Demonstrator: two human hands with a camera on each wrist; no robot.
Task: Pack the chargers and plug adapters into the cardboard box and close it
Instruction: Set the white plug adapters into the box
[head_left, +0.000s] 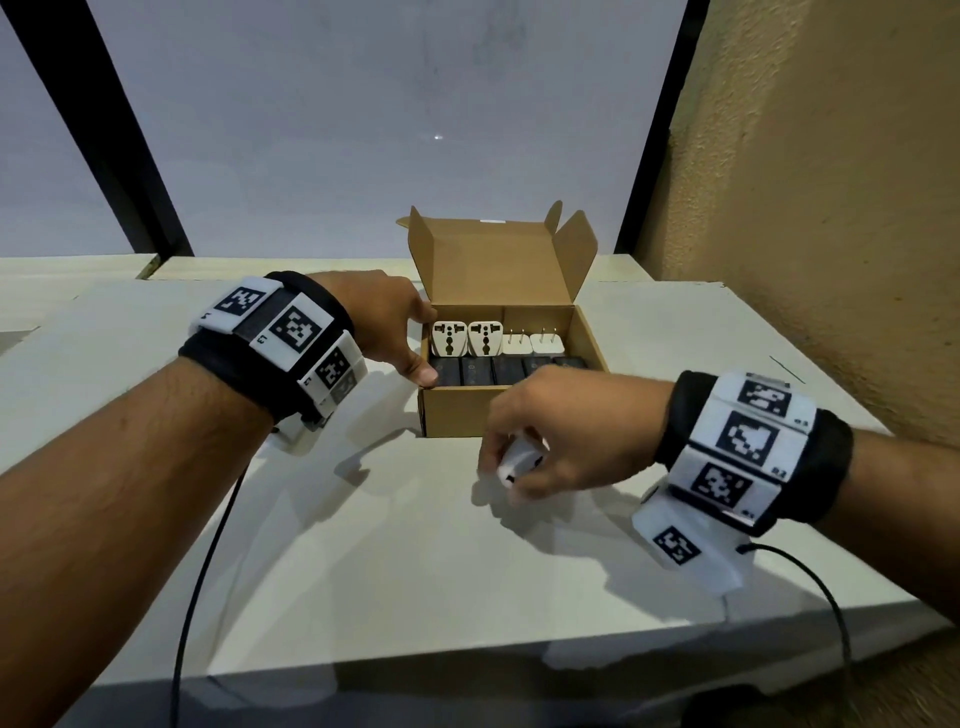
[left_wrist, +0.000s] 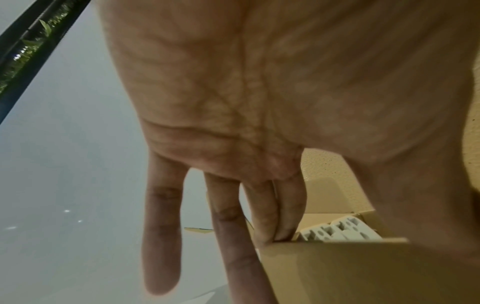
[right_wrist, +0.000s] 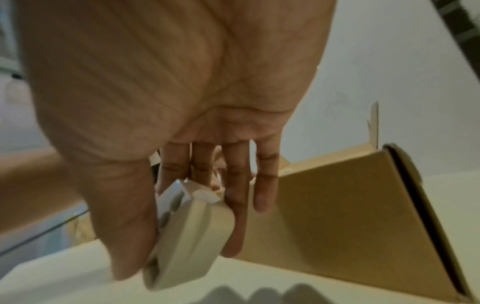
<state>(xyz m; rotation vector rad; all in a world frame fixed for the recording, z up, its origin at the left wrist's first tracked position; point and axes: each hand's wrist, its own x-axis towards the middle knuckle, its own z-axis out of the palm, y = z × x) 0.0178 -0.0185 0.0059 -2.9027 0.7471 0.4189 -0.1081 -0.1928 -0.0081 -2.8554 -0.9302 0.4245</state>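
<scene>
The cardboard box (head_left: 511, 410) stood open on the white table (head_left: 395, 551), with its lid (head_left: 493, 265) raised at the far side and the two side flaps standing up. Inside, the back row held two white plug adapters (head_left: 467, 338) on the left with their socket faces toward the person, and two white chargers (head_left: 532, 343) on the right with their metal pins pointing up. In front of them lay a row of black chargers (head_left: 498, 370), packed side by side against the near wall. The left hand (head_left: 387, 325) was at the left wall of the box: its thumb touched the near-left corner, and in the left wrist view two fingertips (left_wrist: 283, 232) rested on the top edge beside the adapters, while the other fingers hung straight down along the outside. The fingers were not curled around anything. The right hand (head_left: 558, 441) was just in front of the box, low over the table, and it was clamped on one more white plug adapter (head_left: 517, 460). In the right wrist view the thumb pressed one side of this adapter (right_wrist: 192, 236) and the fingers pressed the other. The two hands were apart. Black cables (head_left: 202, 566) ran from both wrist bands toward the near edge of the table.
</scene>
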